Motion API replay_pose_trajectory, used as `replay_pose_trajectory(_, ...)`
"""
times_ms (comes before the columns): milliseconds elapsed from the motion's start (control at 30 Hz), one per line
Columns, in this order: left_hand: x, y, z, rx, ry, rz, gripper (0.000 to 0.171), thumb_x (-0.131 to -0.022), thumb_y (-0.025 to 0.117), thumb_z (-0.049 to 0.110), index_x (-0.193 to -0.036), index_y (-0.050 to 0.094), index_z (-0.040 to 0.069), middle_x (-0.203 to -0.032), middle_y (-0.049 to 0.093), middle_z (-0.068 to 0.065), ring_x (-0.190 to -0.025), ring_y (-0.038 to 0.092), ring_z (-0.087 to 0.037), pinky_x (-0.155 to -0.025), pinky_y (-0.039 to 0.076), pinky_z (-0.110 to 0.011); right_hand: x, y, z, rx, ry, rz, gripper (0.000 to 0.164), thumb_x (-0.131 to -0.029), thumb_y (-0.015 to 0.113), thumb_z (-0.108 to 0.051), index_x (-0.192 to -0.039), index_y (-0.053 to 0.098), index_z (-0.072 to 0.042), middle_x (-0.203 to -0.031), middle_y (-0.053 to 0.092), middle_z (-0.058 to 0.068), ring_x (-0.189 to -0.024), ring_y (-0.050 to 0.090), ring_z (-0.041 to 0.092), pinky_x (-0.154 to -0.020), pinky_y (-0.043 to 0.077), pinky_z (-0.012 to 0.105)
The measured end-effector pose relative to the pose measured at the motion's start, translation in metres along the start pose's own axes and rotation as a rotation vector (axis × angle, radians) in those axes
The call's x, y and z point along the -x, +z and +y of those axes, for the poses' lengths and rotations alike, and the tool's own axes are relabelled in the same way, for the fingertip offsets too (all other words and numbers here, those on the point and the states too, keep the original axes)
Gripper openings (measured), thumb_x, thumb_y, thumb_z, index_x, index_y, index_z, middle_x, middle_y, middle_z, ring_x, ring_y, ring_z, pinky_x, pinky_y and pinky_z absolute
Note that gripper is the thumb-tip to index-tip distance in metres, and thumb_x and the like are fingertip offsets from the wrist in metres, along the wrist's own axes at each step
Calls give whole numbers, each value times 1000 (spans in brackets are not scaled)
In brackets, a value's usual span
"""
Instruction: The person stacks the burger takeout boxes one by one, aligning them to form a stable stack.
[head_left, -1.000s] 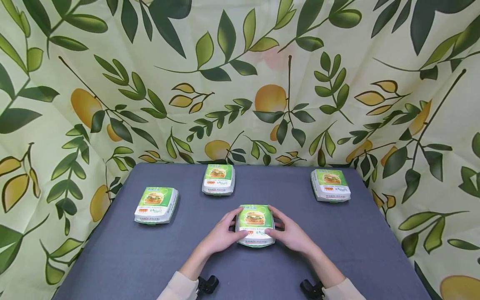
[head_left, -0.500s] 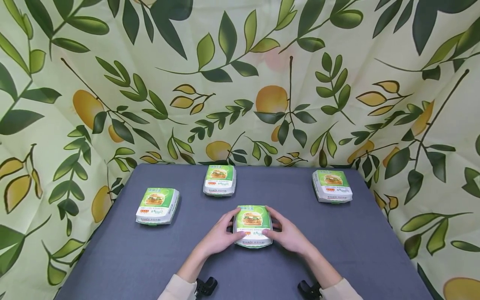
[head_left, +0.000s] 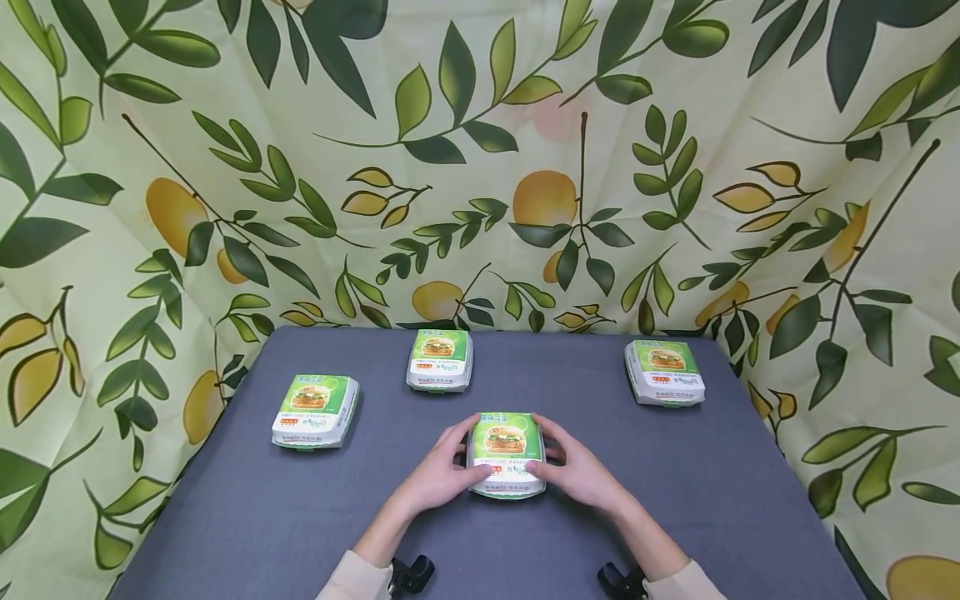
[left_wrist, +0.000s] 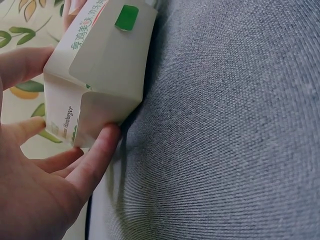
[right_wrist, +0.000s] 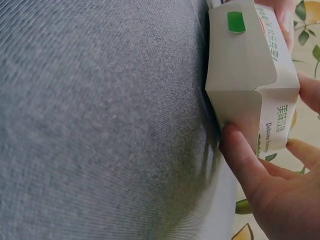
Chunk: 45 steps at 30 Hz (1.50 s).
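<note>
A green-and-white burger box (head_left: 507,440) with a burger picture on its lid sits on the table at front centre. My left hand (head_left: 438,473) holds its left side, the thumb over the lid's front edge. On the opposite side, my right hand (head_left: 576,472) grips it the same way. In the left wrist view, fingers touch the side of the box (left_wrist: 107,55), with one fingertip low by the cloth. The right wrist view has the right hand (right_wrist: 280,192) at the other end of the box (right_wrist: 237,60), whose front bears a green tab.
Three matching burger boxes stand apart on the grey-blue table (head_left: 247,517): one box at left (head_left: 315,412), another box at the back (head_left: 439,360), and a third box at back right (head_left: 664,372). A leaf-and-fruit patterned curtain (head_left: 480,167) encloses the table's back and sides.
Over the first half second, the held box and both hands shift slightly left. Since then they have stayed nearly still, and the other boxes keep their places.
</note>
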<state>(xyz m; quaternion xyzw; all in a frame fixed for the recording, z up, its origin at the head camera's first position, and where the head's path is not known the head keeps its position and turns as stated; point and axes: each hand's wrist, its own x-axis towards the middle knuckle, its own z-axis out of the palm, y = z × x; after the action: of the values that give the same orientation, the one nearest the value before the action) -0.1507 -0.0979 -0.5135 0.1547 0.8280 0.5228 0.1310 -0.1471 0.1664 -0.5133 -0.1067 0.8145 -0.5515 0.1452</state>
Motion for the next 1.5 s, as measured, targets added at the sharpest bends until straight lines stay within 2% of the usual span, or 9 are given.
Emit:
replay_pose_trajectory(133,0,1,-1,-1,-6,-7,79,-93,75,32,-159,35,16,-147,42,-16,-124,53,-34,-86,54,-35,1,0,2,21,13,-27,88,-90,80,-30,-161,30,-16,-157,37,20,-132,52,38,-96,49,43)
replay_pose_trajectory(333,-1,0,-1,-20,0,-11,78,-93,74,32,-159,35,16,-147,42,-17,-124,53,-35,-87,54,-36,1,-3,3,42,20,-62,90,-89,80,-33,-162,28,-22,-163,29,17,-136,46,42,-101,46,51)
replay_pose_trajectory(667,0,-1,-1,-18,28,-15,78,-94,73,32,-159,34,14,-147,42,-19,-124,53,-37,-88,55,-35,0,-6,5,34,37,-64,89,-90,79,-34,-162,28,-24,-164,28,14,-138,44,43,-105,42,58)
replay_pose_trajectory(1100,-1,-4,-4,-16,8,-22,76,-95,73,35,-159,35,17,-148,41,-18,-126,53,-36,-89,55,-38,3,-7,3,-20,38,-97,89,-92,77,-31,-163,23,-26,-165,24,17,-142,37,44,-110,37,59)
replay_pose_trajectory(1333,1,-11,-4,-42,12,3,75,-96,71,35,-159,35,15,-151,40,-18,-126,55,-34,-92,54,-42,2,-7,4,-24,42,-92,89,-92,77,-33,-163,23,-25,-164,26,17,-143,37,44,-110,37,59)
replay_pose_trajectory(1500,2,-21,0,-69,12,52,73,-97,70,35,-157,37,10,-151,43,-21,-128,55,-37,-96,52,-48,1,-6,6,-32,58,-80,91,-91,78,-35,-163,23,-25,-163,28,16,-143,38,41,-111,37,56)
